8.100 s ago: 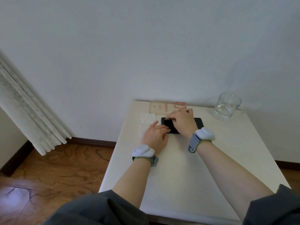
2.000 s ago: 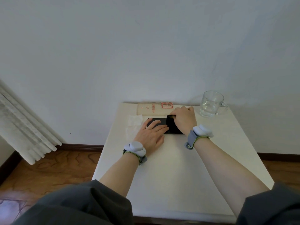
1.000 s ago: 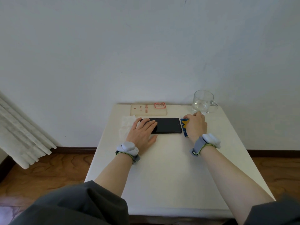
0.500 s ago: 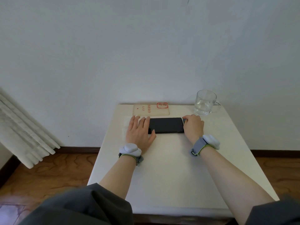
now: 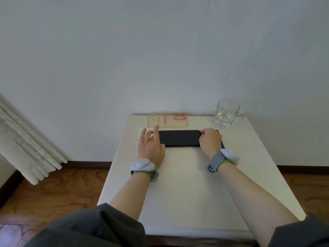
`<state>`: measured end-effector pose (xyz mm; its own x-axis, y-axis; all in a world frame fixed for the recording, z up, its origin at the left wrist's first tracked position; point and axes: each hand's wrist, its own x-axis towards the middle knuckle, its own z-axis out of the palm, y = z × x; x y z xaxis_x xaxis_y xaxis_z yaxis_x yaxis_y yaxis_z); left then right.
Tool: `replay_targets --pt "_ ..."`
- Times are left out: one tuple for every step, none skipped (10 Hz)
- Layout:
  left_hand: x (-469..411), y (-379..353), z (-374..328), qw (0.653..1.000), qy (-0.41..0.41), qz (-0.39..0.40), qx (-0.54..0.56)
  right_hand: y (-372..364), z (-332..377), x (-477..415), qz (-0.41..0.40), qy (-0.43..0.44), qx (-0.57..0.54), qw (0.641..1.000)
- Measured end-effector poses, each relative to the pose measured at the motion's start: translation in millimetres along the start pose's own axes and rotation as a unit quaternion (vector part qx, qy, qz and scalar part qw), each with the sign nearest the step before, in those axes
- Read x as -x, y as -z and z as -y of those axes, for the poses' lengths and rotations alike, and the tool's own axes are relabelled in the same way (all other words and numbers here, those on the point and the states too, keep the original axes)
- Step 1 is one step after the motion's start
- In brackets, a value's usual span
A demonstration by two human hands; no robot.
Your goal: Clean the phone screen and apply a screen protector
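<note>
- The phone (image 5: pixel 179 138) has a smooth, dark, glossy screen.
- The mug (image 5: pixel 226 114) is clear glass.
- The desk (image 5: pixel 187 184) top looks matt cream.
- The floor (image 5: pixel 58 189) is polished wood.
- The case (image 5: pixel 167 120) is translucent plastic.

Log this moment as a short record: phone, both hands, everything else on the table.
phone: black, flat on the white table, long side running left to right
left hand: fingers straight, resting at phone's left end, over a white wipe
right hand: fingers curled over phone's right end; grip unclear; blue item peeks out beneath
behind phone: clear phone case, flat
far right corner: glass mug with some water
</note>
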<state>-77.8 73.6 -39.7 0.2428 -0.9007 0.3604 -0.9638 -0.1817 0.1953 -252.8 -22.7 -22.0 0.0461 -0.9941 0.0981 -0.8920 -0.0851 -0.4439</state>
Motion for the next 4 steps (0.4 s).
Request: replay_targets --pt "0.8 0.7 -0.1 1.0 0.007 0.005 0.013 -0.2 -0.1 -0.3 0.004 -0.001 0.01 1.0" --pt "0.6 -1.0 0.8 0.999 0.027 -0.016 0.029 2.9 0.6 -0.1 0.014 -0.002 0.013 1.0" --pt "3.9 -2.1 4.2 0.998 0.038 -0.016 0.044 5.5 1.0 3.4 0.008 0.004 0.003 1.0" --pt "2.4 2.2 4.4 0.993 0.068 -0.045 0.087 17.1 5.2 2.7 0.002 0.015 -0.033 0.999"
